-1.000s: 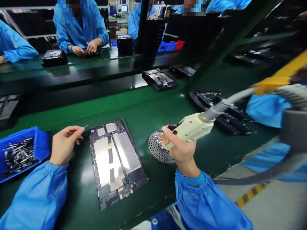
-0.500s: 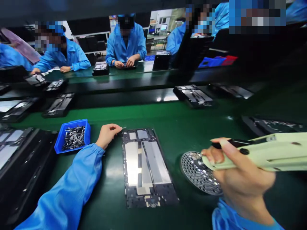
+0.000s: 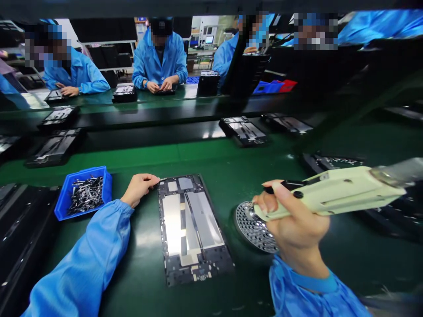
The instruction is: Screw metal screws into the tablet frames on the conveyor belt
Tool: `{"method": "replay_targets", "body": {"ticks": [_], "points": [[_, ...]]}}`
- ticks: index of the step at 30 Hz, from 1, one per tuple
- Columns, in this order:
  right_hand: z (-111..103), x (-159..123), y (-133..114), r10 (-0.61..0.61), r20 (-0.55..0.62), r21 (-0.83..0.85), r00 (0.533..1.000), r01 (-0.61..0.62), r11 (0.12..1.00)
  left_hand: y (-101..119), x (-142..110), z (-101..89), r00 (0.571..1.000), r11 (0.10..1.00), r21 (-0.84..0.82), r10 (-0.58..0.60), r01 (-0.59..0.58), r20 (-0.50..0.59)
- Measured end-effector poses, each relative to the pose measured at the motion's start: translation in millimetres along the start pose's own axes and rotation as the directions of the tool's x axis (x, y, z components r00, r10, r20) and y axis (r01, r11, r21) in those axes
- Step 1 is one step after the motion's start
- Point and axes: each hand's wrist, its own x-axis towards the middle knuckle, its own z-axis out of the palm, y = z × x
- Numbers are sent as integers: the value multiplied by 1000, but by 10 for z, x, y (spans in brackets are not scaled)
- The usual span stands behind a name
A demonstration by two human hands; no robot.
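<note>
On bench [image 3: 140,273]: tablet [image 3: 191,226], blk w/ silvery mid; L grip [image 3: 140,188] pinching thin pc [image 3: 162,179], R grip [image 3: 295,222] clasping driver [image 3: 343,193].

Left hand [image 3: 140,188] and right hand [image 3: 299,226] bare; sleeves [image 3: 79,259] bright blue, loose, creased, slightly glossy. Left cuff [image 3: 124,208] gathered at the wrist; right cuff [image 3: 280,276] puckered, with a smooth blue inner band [image 3: 315,282] showing

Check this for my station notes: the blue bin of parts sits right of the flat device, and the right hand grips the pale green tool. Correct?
Not quite: the blue bin sits left of the flat device, as the head view shows. The right hand does grip the pale green tool.
</note>
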Motion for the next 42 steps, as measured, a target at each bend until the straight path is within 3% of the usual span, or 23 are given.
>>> {"method": "replay_targets", "body": {"ticks": [6, 10, 18, 27, 33, 42], "points": [[-1, -13, -37, 34, -63, 33, 997, -32, 999, -17, -20, 56, 996, 998, 44, 51, -48, -68], [-20, 40, -28, 17, -63, 6, 998, -17, 1000, -54, 0, -23, 993, 983, 158, 105, -97, -47], [-83, 219, -18, 121, -77, 74, 990, -115, 991, -13, 37, -121, 997, 972, 229, 66, -55, -38], [-239, -5, 111, 137, 24, 19, 990, -137, 990, -87, 86, -153, 985, 951, 300, 110, -67, -132], [-221, -71, 155, 151, 84, -41, 985, -148, 988, -25, 67, -156, 986, 963, 262, 96, -57, -135], [-176, -61, 125, 168, 68, -47, 983, -165, 985, 54, 9, -95, 987, 981, 189, 78, -50, -141]]}}
